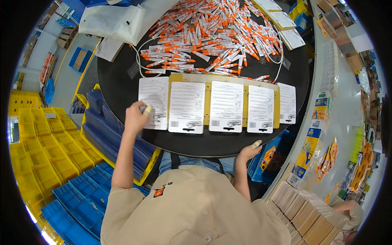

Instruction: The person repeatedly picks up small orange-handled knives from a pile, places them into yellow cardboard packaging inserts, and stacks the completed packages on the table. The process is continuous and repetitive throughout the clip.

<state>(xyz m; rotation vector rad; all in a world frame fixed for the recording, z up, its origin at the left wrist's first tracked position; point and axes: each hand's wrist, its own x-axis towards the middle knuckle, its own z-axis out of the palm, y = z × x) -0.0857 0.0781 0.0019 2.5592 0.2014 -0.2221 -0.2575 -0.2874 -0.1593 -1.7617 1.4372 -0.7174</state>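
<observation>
My left hand [136,116] is at the left edge of the leftmost white printed card [153,92]. Its fingers are curled, and a pale finger cover rests over the card's face; the hand appears to grip that card. Other printed cards [187,106] with dark hanger slots lie in a row across a yellow board [207,87]. One more card [287,104] lies past the board's right end. Beside the table's front edge is my right hand [249,152], its covered thumb pointing right; its other fingers are mostly hidden. No object shows in it.
A heap of orange-capped tubes [204,36] covers the far side of the round black table [118,81]. Yellow bins [49,143] and blue bins [77,200] stand at left. A blue bin [261,171] sits low at right, near stacked cardboard [306,212]. Another person's arm [345,206] shows at lower right.
</observation>
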